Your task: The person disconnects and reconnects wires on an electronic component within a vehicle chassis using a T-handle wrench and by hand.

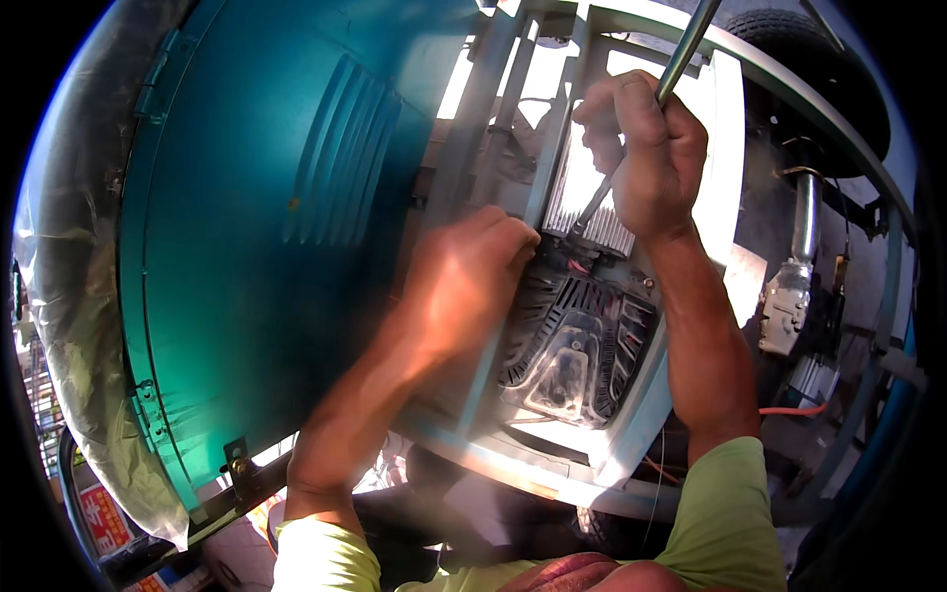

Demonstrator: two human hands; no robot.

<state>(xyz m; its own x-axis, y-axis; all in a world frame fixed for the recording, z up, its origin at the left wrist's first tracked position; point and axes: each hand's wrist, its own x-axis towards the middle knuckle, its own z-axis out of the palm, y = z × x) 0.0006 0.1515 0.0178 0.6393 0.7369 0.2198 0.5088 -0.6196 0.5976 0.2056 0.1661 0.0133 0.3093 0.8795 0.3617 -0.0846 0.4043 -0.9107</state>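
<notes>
My right hand [656, 168] is closed around a long metal rod [688, 41], whose thinner shaft slants down to a fitting beside a finned silver housing [588, 219]. My left hand [483, 266], blurred by motion, has curled fingers at the light metal frame [473, 390], left of that shaft; what they hold, if anything, is unclear. Below the housing, between the frame rails, lies a slotted metal unit [577, 350] with a translucent centre.
A teal hinged panel [227, 296] with louvres fills the left side, edged by a plastic-wrapped strip [69, 296]. At the right are a tyre [784, 39], a metal cylinder [807, 222] with a cast fitting, cables and curved frame bars.
</notes>
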